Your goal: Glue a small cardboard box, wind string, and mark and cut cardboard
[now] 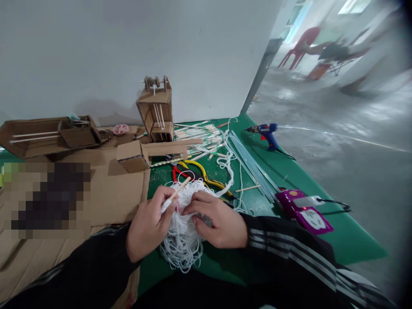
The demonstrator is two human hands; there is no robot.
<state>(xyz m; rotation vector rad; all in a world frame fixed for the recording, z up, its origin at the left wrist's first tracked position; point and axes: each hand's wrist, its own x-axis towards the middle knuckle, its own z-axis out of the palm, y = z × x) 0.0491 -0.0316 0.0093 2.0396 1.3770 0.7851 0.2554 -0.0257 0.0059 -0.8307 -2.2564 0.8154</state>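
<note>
In my left hand (151, 223) is a thin wooden stick (180, 187), slanting up to the right, with white string wound around its lower part. My fingers and thumb pinch it. A large loose tangle of white string (182, 253) lies under both hands on the green table. Over the right side of this tangle, my right hand (215, 219) has its fingers curled in among the strands; what exactly they grip is hidden. Just beyond the tangle lie red-handled pliers (175, 171) and yellow-handled pliers (203, 169), partly covered by string.
Cardboard structures (156, 107) stand at the back, with cardboard sheets (112, 193) on the left. Clear glue sticks (251, 163), a blue glue gun (265, 133) and a purple power strip (302, 210) lie on the right of the green table (347, 240). Wooden sticks (199, 133) are piled behind.
</note>
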